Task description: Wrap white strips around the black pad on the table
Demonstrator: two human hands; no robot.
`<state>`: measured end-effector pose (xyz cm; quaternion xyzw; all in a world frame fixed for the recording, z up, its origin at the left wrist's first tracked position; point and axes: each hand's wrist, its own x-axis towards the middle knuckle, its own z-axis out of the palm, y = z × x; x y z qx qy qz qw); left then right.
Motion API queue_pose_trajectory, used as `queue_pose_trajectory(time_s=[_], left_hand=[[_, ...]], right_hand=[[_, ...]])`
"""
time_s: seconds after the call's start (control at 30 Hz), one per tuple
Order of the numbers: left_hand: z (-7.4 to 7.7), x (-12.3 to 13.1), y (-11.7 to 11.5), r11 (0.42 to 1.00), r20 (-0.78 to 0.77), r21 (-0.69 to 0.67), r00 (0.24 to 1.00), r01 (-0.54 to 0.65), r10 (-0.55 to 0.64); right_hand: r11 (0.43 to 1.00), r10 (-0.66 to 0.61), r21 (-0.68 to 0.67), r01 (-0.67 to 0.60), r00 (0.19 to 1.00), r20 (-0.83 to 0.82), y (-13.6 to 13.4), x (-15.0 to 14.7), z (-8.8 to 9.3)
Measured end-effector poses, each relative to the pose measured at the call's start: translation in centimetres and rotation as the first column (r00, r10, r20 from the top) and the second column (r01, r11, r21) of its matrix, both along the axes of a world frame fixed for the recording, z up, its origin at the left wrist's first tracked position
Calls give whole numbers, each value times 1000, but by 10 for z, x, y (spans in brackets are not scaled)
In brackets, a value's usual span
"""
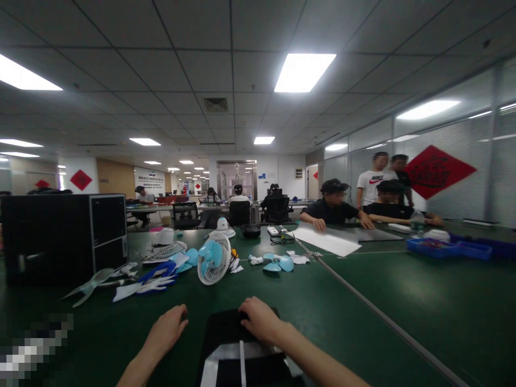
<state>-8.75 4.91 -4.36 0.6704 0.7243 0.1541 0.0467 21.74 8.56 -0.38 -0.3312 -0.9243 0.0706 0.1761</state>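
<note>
A black flat pouch (pixel 226 333) with a grey-white strip across it lies on the green table (pixel 363 333) right in front of me. My right hand (pixel 260 320) rests on its far edge, fingers curled down onto the fabric. To the left of the pouch my left hand (pixel 167 330) lies on the table with its fingers loosely bent, holding nothing. Beyond my hands stands a small white desk fan with light-blue blades (pixel 213 259).
A black computer case (pixel 64 236) stands at the left. Loose fan blades (pixel 278 263), fan grilles (pixel 165 250) and white-and-blue gloves (pixel 147 282) lie mid-table. A metal seam (pixel 374 312) crosses the table diagonally. Several people sit and stand at the far right by white sheets (pixel 326 240) and blue trays (pixel 435 246).
</note>
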Motion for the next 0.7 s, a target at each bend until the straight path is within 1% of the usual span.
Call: queue_pose_trajectory(time_s=[0.17, 0.27, 0.33, 0.4, 0.5, 0.57, 0.7], left_hand=[[-6, -2, 3, 999, 27, -39, 1000, -5, 6], [-8, -3, 4, 999, 24, -40, 1000, -3, 4], [-9, -3, 4, 999, 13, -40, 1000, 2, -1], [-7, -1, 4, 999, 14, -49, 1000, 5, -5], [-3, 1, 1, 997, 60, -81, 998, 14, -9], [0, 3, -1, 994, 102, -104, 995, 32, -21], [-1, 2, 0, 993, 102, -99, 993, 63, -53]], right_hand=[[999, -50, 10, 50, 999, -8, 5, 6, 4], [994, -108, 13, 109, 994, -33, 7, 22, 7], [988, -155, 15, 156, 987, -52, 8, 40, 11], [979, -202, 18, 204, 977, -69, 10, 65, 15], [948, -313, 25, 318, 943, -108, 15, 115, 19], [876, -472, 21, 482, 866, -162, 19, 155, 19], [745, -661, -5, 667, 738, -137, 23, 228, 13]])
